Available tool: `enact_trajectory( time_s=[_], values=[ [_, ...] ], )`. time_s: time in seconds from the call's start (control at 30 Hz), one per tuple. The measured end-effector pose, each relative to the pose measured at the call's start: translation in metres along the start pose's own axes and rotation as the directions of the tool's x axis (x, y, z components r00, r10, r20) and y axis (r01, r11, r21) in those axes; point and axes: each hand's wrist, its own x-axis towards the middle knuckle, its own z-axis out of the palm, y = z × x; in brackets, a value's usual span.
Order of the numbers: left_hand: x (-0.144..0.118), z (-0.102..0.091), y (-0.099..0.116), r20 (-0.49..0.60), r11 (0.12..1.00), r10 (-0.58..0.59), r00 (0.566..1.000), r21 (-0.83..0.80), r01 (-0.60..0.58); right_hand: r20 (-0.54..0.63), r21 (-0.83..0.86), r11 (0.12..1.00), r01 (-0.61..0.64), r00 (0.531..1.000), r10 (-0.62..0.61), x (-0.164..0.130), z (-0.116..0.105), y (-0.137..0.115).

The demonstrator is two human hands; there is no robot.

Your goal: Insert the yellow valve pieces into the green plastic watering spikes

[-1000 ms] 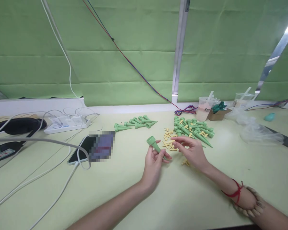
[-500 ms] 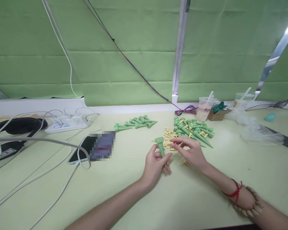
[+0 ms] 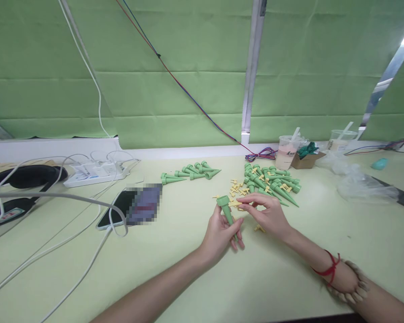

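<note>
At the middle of the pale green surface (image 3: 188, 269), the left hand (image 3: 218, 235) has its fingers (image 3: 237, 223) closed around a green plastic spike (image 3: 226, 212), held with the wide open end up and the pointed tip hidden down in the palm. Just right of the spike's mouth, the right hand (image 3: 271, 215) pinches a small yellow valve piece (image 3: 234, 203) between thumb and forefinger, the piece touching or almost touching the spike's rim; which of the two cannot be made out.

Behind the spike lie loose yellow pieces (image 3: 237, 188), and behind and to the right of it a heap of green spikes (image 3: 272, 181). A smaller, tidier group of spikes (image 3: 188, 172) lies behind and to the left. Well left of the spike, a phone (image 3: 121, 208) rests flat with a white cable (image 3: 70, 202) looping over it, and a white power strip (image 3: 94, 172) sits further back. Two plastic cups (image 3: 286, 152) with straws stand far behind the heap.

The risk now looks to be misalignment: the yellow piece is tiny and gripped only at its end, so a slightly tilted push could jam it crooked in the mouth or flick it out of the fingers into the scattered pieces. The spike's smooth taper could also slide in the left hand if pressed hard.
</note>
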Motion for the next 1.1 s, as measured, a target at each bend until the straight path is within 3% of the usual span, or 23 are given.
enact_trajectory(
  time_s=[0.23, 0.47, 0.67, 0.93, 1.0, 1.1],
  values=[
    [-0.002, 0.000, 0.002, 0.014, 0.998, -0.050, 0.999, 0.025, 0.050, 0.083, 0.030, 0.998, 0.055, 0.995, -0.058, -0.001, -0.001, -0.003],
    [-0.006, -0.003, 0.003, 0.081, 0.997, -0.035, 0.996, 0.072, 0.029, 0.075, 0.034, 0.994, 0.107, 0.991, -0.109, 0.000, -0.002, -0.004],
    [-0.005, -0.006, 0.001, 0.111, 0.993, -0.073, 0.991, 0.096, 0.063, 0.123, 0.084, 0.996, 0.035, 0.991, -0.045, -0.003, 0.001, 0.002],
    [-0.002, -0.010, 0.003, 0.128, 0.992, -0.064, 0.990, 0.116, 0.050, 0.211, 0.178, 0.961, -0.212, 0.962, 0.173, -0.007, 0.007, 0.000],
    [-0.002, -0.006, 0.004, 0.167, 0.992, -0.104, 0.980, 0.089, 0.091, 0.218, 0.173, 0.962, -0.213, 0.960, 0.173, -0.006, 0.008, -0.002],
    [-0.003, 0.001, 0.007, 0.184, 0.989, -0.145, 0.972, -0.015, 0.150, 0.242, 0.006, 0.996, -0.087, 0.967, 0.083, -0.004, 0.007, -0.003]
  ],
)
